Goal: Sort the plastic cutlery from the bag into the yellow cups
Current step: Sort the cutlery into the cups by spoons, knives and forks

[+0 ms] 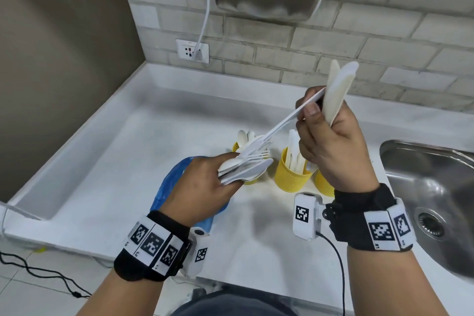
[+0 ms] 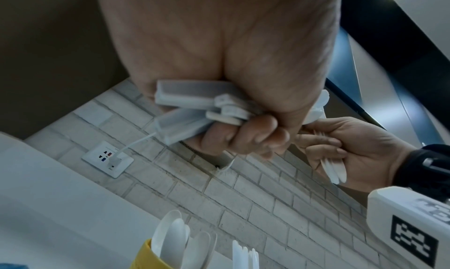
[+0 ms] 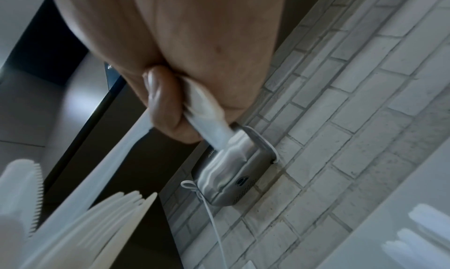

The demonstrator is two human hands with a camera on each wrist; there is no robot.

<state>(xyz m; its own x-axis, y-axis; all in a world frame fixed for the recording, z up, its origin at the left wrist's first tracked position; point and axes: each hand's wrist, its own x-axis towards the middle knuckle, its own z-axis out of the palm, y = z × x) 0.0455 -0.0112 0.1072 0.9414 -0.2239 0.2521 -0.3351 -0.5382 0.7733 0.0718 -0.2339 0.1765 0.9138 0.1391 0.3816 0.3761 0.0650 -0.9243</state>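
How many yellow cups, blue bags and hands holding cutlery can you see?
Yellow cups: 3, the left cup behind the left hand's bundle, the middle cup, the right cup partly hidden
Blue bags: 1, the blue bag
Hands gripping white cutlery: 2, left hand, right hand
Total: 6

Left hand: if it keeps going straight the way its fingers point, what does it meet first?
Probably the yellow cups: the left hand points its cutlery bundle up-right across the counter toward them. The bundle's tips would arrive first. Depth is unclear; it may pass above their rims.
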